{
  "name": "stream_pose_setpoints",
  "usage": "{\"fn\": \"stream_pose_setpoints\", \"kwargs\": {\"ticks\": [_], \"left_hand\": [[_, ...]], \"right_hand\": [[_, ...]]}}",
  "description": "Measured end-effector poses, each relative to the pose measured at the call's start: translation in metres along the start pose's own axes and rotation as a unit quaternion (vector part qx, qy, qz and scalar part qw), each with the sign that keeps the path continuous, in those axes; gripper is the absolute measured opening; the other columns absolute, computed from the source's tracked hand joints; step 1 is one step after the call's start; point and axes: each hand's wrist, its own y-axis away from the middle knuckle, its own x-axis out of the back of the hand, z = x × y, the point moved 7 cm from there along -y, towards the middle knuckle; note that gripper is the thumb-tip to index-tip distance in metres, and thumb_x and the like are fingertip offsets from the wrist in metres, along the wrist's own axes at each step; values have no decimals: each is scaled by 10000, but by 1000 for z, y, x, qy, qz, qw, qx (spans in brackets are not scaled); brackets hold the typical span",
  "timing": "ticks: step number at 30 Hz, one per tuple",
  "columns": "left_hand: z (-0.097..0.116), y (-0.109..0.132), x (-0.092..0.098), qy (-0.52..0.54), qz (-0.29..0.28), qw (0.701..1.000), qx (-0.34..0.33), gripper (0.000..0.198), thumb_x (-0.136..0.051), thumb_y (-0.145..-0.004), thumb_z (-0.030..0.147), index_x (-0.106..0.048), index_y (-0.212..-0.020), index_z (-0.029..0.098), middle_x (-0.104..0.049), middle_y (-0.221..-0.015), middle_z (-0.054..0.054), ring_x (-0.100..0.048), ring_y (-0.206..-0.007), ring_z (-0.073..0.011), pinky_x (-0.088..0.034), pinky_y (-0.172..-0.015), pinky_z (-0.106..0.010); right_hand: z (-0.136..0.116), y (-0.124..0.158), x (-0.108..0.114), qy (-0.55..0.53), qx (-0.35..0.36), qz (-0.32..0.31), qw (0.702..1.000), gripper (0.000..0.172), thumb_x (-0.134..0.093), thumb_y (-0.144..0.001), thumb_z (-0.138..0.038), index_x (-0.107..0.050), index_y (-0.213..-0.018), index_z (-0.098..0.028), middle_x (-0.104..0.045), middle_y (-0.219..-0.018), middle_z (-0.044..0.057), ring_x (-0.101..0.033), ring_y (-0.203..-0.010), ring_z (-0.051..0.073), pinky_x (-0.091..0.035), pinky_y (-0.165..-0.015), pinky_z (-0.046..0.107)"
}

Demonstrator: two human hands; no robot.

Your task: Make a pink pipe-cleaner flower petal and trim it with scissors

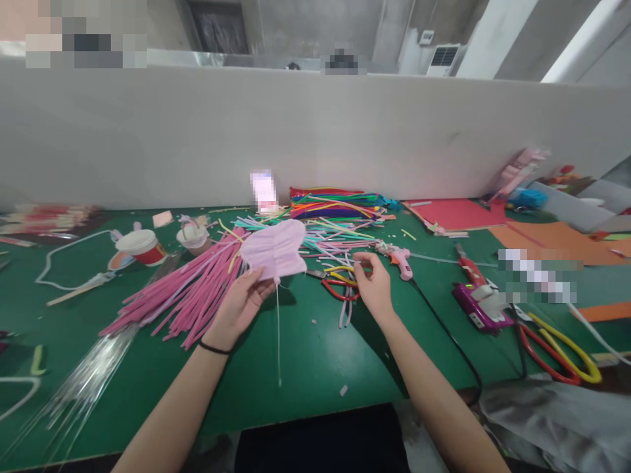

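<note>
My left hand (240,303) fingers pinch the lower edge of a pink heart (275,251), a soft shape of bent fuzzy stems, held just above the bench near its middle; a thin stick (279,335) hangs from its bottom toward the near edge. My right hand (373,284) has thumb and forefinger pressed together on what looks like a short stem end, too small to tell for sure. The heart looks light and soft, easily crushed, so I judge it is best held by its rim or where the stick joins, not squeezed across the face. Under my right hand lie red scissors (339,289); just beyond, a pink glue gun (398,257). A fan of pink stems (185,295) spreads to the left, and coloured stems (335,203) are stacked along the far edge. Toward the left end stands a cup (142,246).
</note>
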Motion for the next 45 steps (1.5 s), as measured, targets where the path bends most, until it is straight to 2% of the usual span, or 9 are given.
{"fn": "stream_pose_setpoints", "kwargs": {"ticks": [3,7,14,19,22,24,26,31,45], "left_hand": [[7,-3,5,2,9,999,-31,165,-628,-810,93,-683,-946,169,-755,-930,-41,-716,-749,-141,-617,-700,-245],[0,-2,4,-24,18,999,-11,127,-636,-814,129,-686,-931,132,-755,-903,-69,-716,-731,-155,-620,-688,-260],[-2,0,2,-64,10,998,-24,146,-644,-825,187,-682,-952,125,-752,-940,-84,-716,-736,-168,-613,-668,-284],[-5,-2,4,-53,12,998,-26,172,-634,-843,232,-672,-974,128,-749,-978,-98,-714,-754,-176,-604,-668,-293],[-4,-3,4,-35,14,998,-44,188,-623,-853,247,-661,-1001,137,-744,-993,-89,-711,-768,-171,-601,-688,-294],[-4,-2,1,-22,2,999,-47,221,-628,-848,242,-647,-1048,150,-739,-1015,-83,-712,-800,-179,-600,-730,-315],[-5,-1,-2,-9,-16,999,-38,263,-643,-833,231,-631,-1087,164,-736,-1030,-80,-713,-821,-188,-596,-773,-344],[-8,4,-9,-28,-36,999,-19,402,-691,-774,179,-590,-1161,215,-728,-1058,-59,-716,-829,-194,-589,-803,-370],[-8,18,-23,-88,-22,996,-16,672,-824,-608,132,-564,-1210,282,-681,-1133,-26,-675,-915,-201,-601,-756,-333]], "right_hand": [[-8,4,-5,155,74,-36,985,181,-551,-847,-309,-662,-959,-220,-669,-970,78,-549,-888,248,-409,-816,381],[-9,3,-16,358,120,-73,923,191,-535,-880,-290,-698,-941,-211,-682,-976,115,-480,-1004,313,-356,-843,429],[0,-38,-67,482,119,-145,856,239,-491,-887,-168,-721,-926,-120,-693,-951,218,-503,-1008,327,-333,-829,432],[0,-47,-65,480,129,-128,858,291,-452,-920,-190,-740,-906,-157,-713,-958,186,-511,-986,319,-313,-849,455],[-22,-29,-37,379,189,-51,904,292,-457,-954,-319,-723,-1037,-231,-725,-1013,105,-509,-990,295,-308,-892,457],[-38,-9,-29,300,250,-53,919,257,-491,-952,-346,-724,-1039,-282,-731,-980,59,-523,-1012,262,-322,-913,425],[-49,12,-33,262,304,-86,912,218,-540,-937,-303,-711,-1070,-328,-734,-948,21,-538,-1038,233,-319,-951,414],[-58,37,-46,268,369,-83,886,196,-635,-879,-206,-721,-999,-337,-731,-882,-17,-546,-1049,210,-305,-994,431],[-67,45,-49,283,361,-40,888,176,-650,-870,-222,-712,-960,-359,-721,-889,-39,-538,-1114,214,-199,-1102,504]]}}
